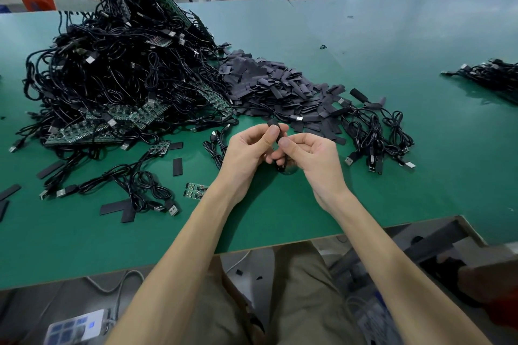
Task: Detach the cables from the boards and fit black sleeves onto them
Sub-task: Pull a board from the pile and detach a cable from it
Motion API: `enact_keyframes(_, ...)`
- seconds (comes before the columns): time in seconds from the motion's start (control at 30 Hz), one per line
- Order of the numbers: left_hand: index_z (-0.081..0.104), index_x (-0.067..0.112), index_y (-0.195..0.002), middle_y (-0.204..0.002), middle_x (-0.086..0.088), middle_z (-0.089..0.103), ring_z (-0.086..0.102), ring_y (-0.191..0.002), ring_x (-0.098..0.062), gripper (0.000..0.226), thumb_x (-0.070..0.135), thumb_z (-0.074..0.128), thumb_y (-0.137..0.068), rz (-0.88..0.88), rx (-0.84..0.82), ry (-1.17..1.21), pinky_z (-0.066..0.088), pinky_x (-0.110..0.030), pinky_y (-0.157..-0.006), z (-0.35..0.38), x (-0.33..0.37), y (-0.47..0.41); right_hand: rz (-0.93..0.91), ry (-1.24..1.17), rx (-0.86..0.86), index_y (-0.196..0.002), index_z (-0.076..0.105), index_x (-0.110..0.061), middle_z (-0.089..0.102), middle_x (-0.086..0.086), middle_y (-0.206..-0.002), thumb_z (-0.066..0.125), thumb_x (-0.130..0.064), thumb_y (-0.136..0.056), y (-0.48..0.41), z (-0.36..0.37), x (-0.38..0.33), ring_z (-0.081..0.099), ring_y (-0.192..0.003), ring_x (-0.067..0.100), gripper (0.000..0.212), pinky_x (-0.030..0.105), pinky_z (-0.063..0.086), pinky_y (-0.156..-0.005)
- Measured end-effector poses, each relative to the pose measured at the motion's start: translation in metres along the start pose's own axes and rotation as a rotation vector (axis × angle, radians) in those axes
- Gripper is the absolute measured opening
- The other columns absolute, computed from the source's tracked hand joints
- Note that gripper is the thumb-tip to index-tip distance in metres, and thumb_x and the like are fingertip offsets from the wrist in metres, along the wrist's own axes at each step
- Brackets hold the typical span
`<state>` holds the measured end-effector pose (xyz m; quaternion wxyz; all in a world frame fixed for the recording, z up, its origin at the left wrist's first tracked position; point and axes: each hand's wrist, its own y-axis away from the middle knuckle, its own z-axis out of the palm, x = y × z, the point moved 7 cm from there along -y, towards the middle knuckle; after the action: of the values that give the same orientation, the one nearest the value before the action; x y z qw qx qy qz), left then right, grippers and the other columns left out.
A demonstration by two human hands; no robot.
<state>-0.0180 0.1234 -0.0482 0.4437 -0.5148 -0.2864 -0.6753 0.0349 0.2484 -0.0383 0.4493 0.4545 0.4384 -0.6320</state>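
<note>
Head view, single entry.

- Left hand point(251, 150): thumb and forefinger pinch the top of one black sleeve point(273, 126), held upright above the green table point(392, 45); the other fingers are curled under.
- Right hand point(312, 158): thumb pressed to curled fingers, apparently pinching the cable point(282, 166) just below the sleeve. The cable's loop hangs beneath both hands. Whether its end is already inside the sleeve cannot be told.
- Heap of cables on boards point(112, 73): far left, tangled, most cables not yet detached.
- Sleeve pile point(274, 87): just beyond the hands, touching the heap.
- Sleeved cables point(375, 131): loose bundle to the right.
- Two small boards point(196, 190): lying near the left wrist.

Risks, as judged:
- The flat sleeve may collapse under the left pinch, so the plug catches on its mouth and buckles it.
- A slack right grip could let the cable slip out and drop.
- The hanging loop may snag the loose cables lying beside the left hand.
- The stray sleeves scattered at the left could be swept off the table edge by a forearm.
</note>
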Motion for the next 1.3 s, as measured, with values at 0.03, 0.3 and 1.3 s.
enact_keyframes(0.03, 0.075, 0.006, -0.112, -0.080, -0.003, 0.066, 0.041, -0.062, -0.018, 0.035, 0.034, 0.073, -0.093, -0.002, 0.017, -0.001, 0.037, -0.051, -0.080, -0.001, 0.000, 0.000, 0.005, -0.002, 0.002, -0.095, 0.069, 0.005, 0.077, 0.014, -0.077, 0.071, -0.010, -0.095, 0.000, 0.000, 0.000, 0.073, -0.071, 0.022, 0.016, 0.027, 0.059, -0.071)
enact_keyframes(0.3, 0.078, 0.015, -0.106, -0.095, 0.006, 0.070, 0.028, -0.046, -0.005, 0.021, 0.028, 0.064, -0.099, 0.061, 0.146, 0.224, 0.036, -0.019, -0.057, -0.016, 0.015, 0.000, -0.071, 0.308, -0.027, -0.111, 0.073, -0.021, 0.075, -0.006, -0.112, 0.078, -0.023, -0.091, -0.002, 0.001, -0.003, 0.066, -0.107, 0.016, 0.021, 0.035, 0.053, -0.089)
enact_keyframes(1.3, 0.075, 0.012, -0.117, -0.107, -0.001, 0.072, 0.062, -0.082, -0.013, 0.022, 0.017, 0.068, -0.098, 0.052, 0.144, 0.078, 0.046, -0.022, -0.059, -0.013, 0.019, 0.002, -0.154, 0.147, 0.196, -0.099, 0.064, -0.013, 0.072, 0.001, -0.078, 0.070, -0.017, -0.098, 0.004, -0.013, -0.015, 0.069, -0.075, 0.015, 0.006, 0.024, 0.048, -0.056)
